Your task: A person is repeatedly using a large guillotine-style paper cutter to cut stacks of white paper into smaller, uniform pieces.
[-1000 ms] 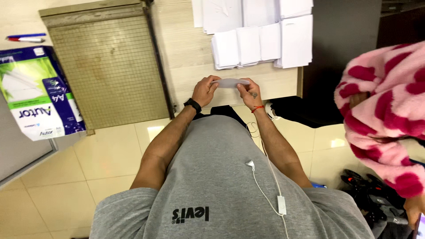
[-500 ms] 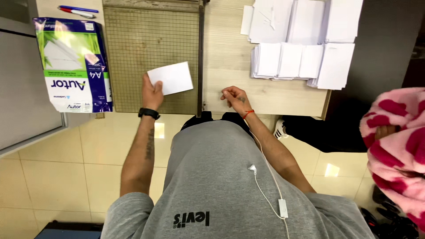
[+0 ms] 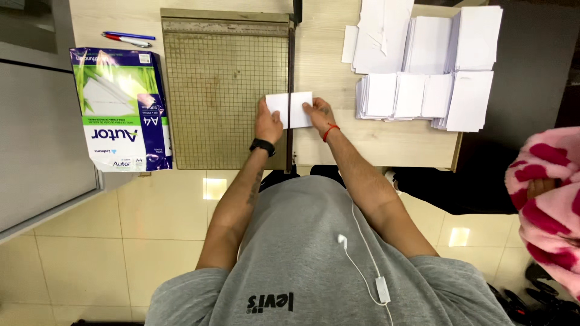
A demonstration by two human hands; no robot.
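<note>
Head view, person at a light wooden desk (image 3: pixel 386 142). White paper slip (image 3: pixel 290 110) lies flat across the right edge of the paper cutter (image 3: pixel 223 90), straddling the dark cutting rail (image 3: pixel 290 72). Long axis of the slip runs left-right, crossing the rail at about a right angle; roughly half sits on the gridded bed, half on the desk side.

Left hand (image 3: pixel 267 122) is at the slip's left near corner, fingers together, pressing down on the paper over the grid. Right hand (image 3: pixel 319 112) is at the slip's right end, fingers curled onto the edge, looks like a light pinch or press; cannot tell which. Both hands touch the slip, one each side of the rail, about equally near. Slip lies straight ahead of the body, just beyond the fingertips.

Black watch on the left wrist, red band on the right wrist.

Around: ream of paper in green and purple wrap (image 3: pixel 121 108) left of the cutter, two pens (image 3: pixel 128 39) above it, stacks of cut white sheets (image 3: pixel 423 78) to the right, well apart from the hands. Pink patterned sleeve (image 3: pixel 544 193) of another person at far right, not involved.
</note>
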